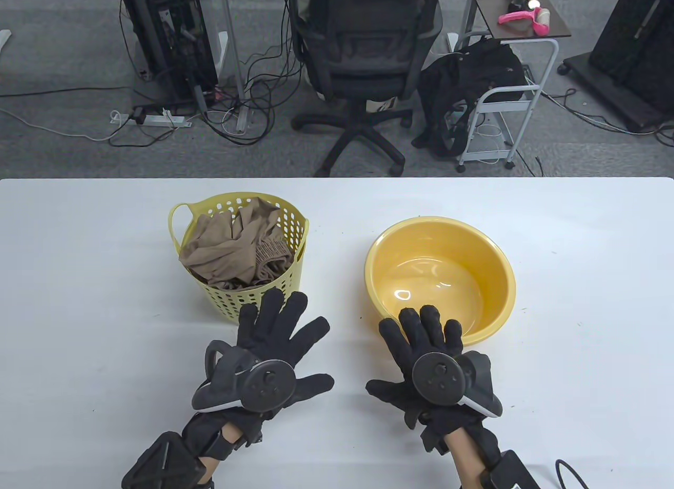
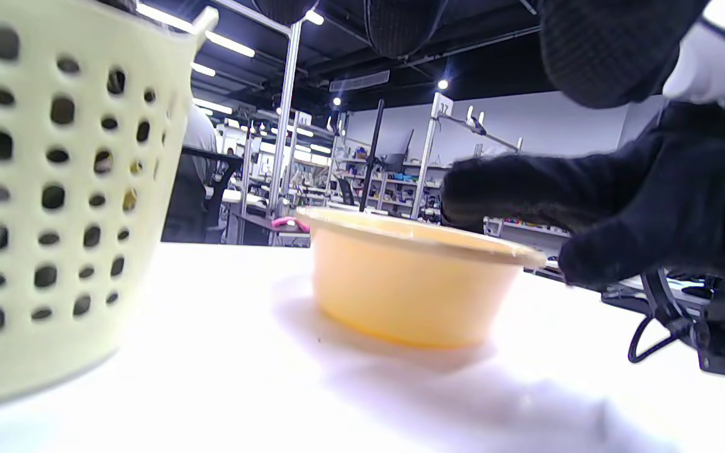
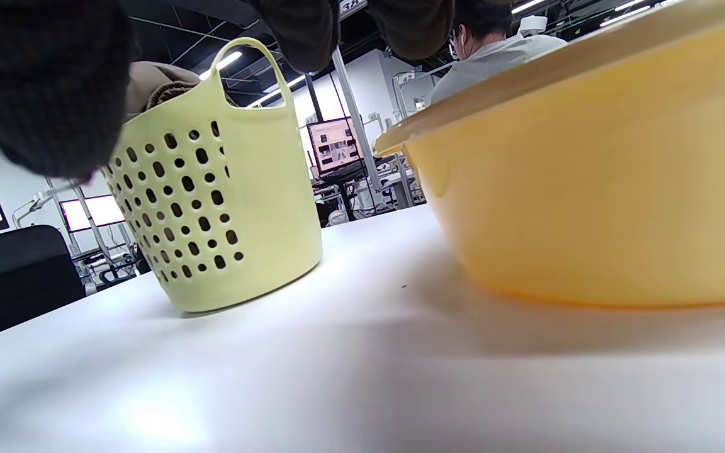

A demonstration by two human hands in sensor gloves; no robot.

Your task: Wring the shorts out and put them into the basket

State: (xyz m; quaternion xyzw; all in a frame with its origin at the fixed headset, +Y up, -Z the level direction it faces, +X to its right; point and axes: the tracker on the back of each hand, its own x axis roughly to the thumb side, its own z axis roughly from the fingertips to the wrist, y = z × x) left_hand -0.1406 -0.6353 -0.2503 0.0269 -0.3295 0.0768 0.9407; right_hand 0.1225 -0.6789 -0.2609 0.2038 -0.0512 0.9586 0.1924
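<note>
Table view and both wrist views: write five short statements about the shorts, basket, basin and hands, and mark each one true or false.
1. The shorts lie inside the basket. True.
2. The basin holds a second garment. False: its inside shows only bare, glossy yellow plastic.
3. The left hand has a grip on the basket's handle. False: its fingers are spread flat near the basket's base and hold nothing.
4. The right hand is open, fingertips at the basin's near rim. True.
5. The basket stands to the right of the basin in the table view. False: it stands to the basin's left, apart from it.
</note>
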